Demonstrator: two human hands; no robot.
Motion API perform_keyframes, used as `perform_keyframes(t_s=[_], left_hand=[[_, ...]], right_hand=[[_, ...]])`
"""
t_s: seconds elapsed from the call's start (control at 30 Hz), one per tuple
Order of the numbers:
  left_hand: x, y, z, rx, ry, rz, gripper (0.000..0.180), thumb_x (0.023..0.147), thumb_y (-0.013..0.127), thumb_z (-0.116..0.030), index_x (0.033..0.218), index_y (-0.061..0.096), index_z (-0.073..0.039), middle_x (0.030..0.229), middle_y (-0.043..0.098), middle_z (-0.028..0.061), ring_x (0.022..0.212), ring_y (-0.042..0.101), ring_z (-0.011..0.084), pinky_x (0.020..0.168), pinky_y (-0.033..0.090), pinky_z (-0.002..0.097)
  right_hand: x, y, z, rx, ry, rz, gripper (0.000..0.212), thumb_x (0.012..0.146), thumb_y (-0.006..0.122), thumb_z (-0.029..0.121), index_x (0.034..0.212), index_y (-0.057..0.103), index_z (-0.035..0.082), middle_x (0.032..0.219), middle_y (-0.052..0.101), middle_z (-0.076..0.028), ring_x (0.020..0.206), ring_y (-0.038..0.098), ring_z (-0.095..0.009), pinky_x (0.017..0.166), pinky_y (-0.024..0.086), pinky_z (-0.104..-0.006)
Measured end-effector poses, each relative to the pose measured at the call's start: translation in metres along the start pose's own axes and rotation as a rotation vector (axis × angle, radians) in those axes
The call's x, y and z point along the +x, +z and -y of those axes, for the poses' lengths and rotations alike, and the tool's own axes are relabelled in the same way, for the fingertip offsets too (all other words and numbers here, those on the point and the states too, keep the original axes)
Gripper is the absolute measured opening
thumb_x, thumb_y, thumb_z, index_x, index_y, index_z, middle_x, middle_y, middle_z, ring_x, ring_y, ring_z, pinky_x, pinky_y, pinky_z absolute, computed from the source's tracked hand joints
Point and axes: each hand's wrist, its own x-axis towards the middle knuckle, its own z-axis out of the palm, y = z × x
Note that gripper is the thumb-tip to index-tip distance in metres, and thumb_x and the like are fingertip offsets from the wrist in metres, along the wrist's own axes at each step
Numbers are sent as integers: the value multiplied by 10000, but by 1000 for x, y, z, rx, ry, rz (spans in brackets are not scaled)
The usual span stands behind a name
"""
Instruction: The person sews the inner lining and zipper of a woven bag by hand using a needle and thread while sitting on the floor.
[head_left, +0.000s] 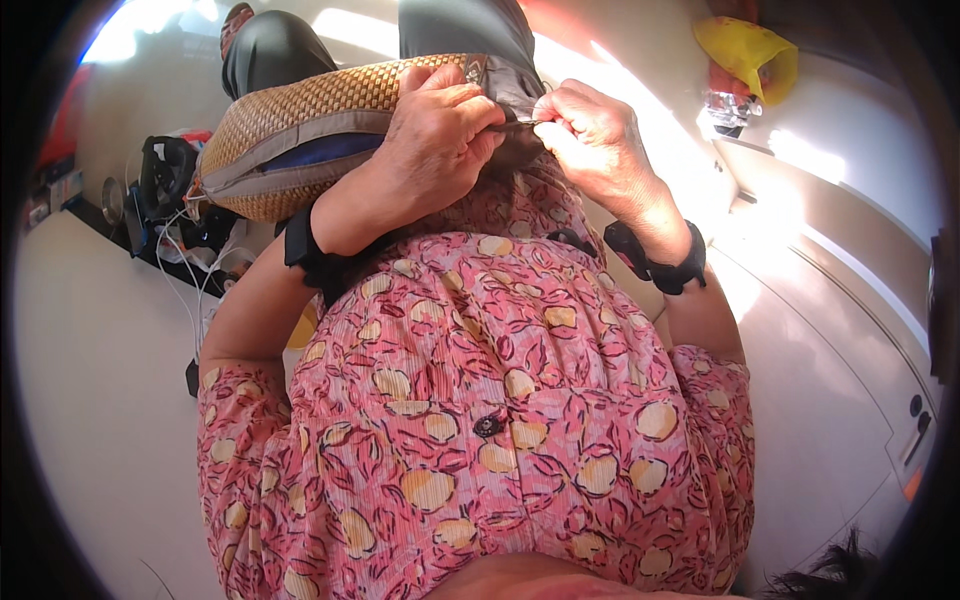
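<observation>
Across my lap lies a cushion with a tan woven cover. A gap in its grey fabric edging shows a blue inside. At the cushion's right end hangs a loose dark grey-brown cloth part. My left hand is closed on the cover's edge beside that cloth, with its fingers curled. From the right, my right hand pinches the edge of the same cloth between thumb and forefinger. The two hands are close together, and a short dark strip of edge runs between their fingertips. Whether a zip pull is in the fingers is hidden.
To the left, a black headset-like object and white cables lie among other small items. A yellow bag and a clear container stand at the far right. White cabinet panels close off the right side.
</observation>
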Motion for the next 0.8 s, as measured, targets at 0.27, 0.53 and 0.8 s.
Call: perform_keyframes(t_s=[0.27, 0.53, 0.8], left_hand=[[0, 1, 3, 6, 8, -14, 79, 704, 672, -50, 768, 625, -59, 710, 581, 62, 757, 533, 265, 745, 373, 386], [-2, 3, 4, -46, -19, -49, 89, 702, 645, -14, 749, 580, -51, 696, 566, 63, 748, 518, 273, 742, 370, 388], [-2, 3, 3, -36, -18, -37, 93, 700, 655, -18, 755, 587, -51, 698, 572, 66, 758, 523, 276, 755, 377, 387]], right_hand=[[2, 2, -2, 30, -19, -18, 58, 719, 591, 1, 769, 575, 26, 711, 555, -89, 645, 575, -289, 574, 467, -360], [2, -9, 16, 169, 343, 13, 69, 825, 579, 42, 869, 617, 4, 832, 614, -123, 713, 608, -236, 624, 478, -316], [-21, -18, 20, 146, 130, 44, 157, 707, 588, -47, 861, 621, -36, 895, 635, -126, 777, 621, -254, 667, 510, -316]])
